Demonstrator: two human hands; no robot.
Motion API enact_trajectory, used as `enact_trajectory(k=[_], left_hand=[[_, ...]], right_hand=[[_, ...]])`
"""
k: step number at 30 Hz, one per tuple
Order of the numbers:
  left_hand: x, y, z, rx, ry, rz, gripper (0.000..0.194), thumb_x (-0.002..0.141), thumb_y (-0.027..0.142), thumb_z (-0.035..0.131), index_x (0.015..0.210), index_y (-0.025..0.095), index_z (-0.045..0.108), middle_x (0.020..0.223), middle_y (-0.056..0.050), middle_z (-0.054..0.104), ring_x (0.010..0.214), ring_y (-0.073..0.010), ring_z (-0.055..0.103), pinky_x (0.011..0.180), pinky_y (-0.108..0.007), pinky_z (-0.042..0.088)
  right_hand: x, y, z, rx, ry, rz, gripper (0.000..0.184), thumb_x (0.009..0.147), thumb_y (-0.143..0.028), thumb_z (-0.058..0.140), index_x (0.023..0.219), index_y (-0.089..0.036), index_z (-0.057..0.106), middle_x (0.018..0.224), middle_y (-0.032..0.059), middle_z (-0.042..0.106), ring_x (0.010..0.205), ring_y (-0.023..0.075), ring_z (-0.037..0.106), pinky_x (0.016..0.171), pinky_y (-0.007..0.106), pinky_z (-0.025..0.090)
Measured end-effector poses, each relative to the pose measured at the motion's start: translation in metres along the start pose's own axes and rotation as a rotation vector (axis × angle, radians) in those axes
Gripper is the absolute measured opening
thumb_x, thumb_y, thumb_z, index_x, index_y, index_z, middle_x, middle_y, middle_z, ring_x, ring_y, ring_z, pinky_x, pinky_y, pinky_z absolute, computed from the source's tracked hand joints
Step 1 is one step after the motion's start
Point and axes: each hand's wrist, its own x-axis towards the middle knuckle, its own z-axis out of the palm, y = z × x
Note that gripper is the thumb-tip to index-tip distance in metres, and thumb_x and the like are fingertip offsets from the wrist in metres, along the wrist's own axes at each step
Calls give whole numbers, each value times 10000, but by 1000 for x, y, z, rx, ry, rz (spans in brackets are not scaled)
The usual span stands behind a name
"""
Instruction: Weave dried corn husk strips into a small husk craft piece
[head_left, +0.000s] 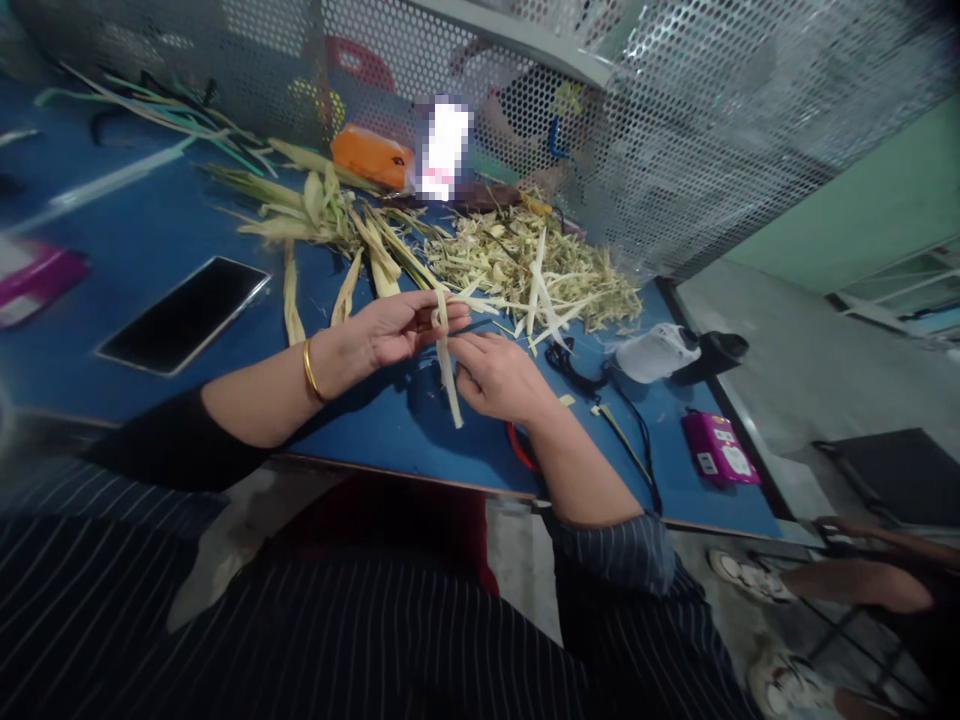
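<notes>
A pale folded corn husk strip (pixel 451 390) stands between my hands, its lower end hanging toward the table's front edge. My left hand (pixel 397 328), palm turned up, pinches the strip's upper part, where it forms a loop. Just to the right, my right hand (pixel 495 372) has its curled fingers against the strip; its fingertips are partly hidden. Behind the hands lie whole corn husks (pixel 319 210) and a heap of shredded husk (pixel 517 255) with longer white strips on it. A red ring-shaped handle (pixel 519 448) shows partly under my right wrist.
A blue table (pixel 390 440) bears a phone (pixel 186 315), an orange packet (pixel 371 157), a lit screen (pixel 445 150), purple packs (pixel 721 450), a white cup-like thing (pixel 656 352) and a black cable (pixel 637 415). Perforated metal panels (pixel 660 130) border its back. Another person's legs (pixel 862 585) show at right.
</notes>
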Motion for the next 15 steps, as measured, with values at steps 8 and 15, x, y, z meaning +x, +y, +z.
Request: enact_trajectory(k=[8, 15], left_hand=[[-2, -4, -1, -115, -37, -10, 107, 783, 52, 618, 849, 96, 689, 807, -79, 752, 680, -113, 703, 646, -161, 588], [-2, -8, 3, -60, -131, -88, 130, 801, 58, 548, 788, 84, 675, 637, -59, 700, 516, -96, 632, 477, -156, 502]], right_hand=[[2, -3, 12, -242, 110, 40, 291, 993, -192, 329, 879, -170, 596, 733, 54, 622, 685, 180, 515, 763, 346, 367], [1, -10, 6, -335, 236, -104, 207, 976, -160, 407, 1070, -196, 588, 839, 38, 644, 786, 164, 545, 848, 353, 370]])
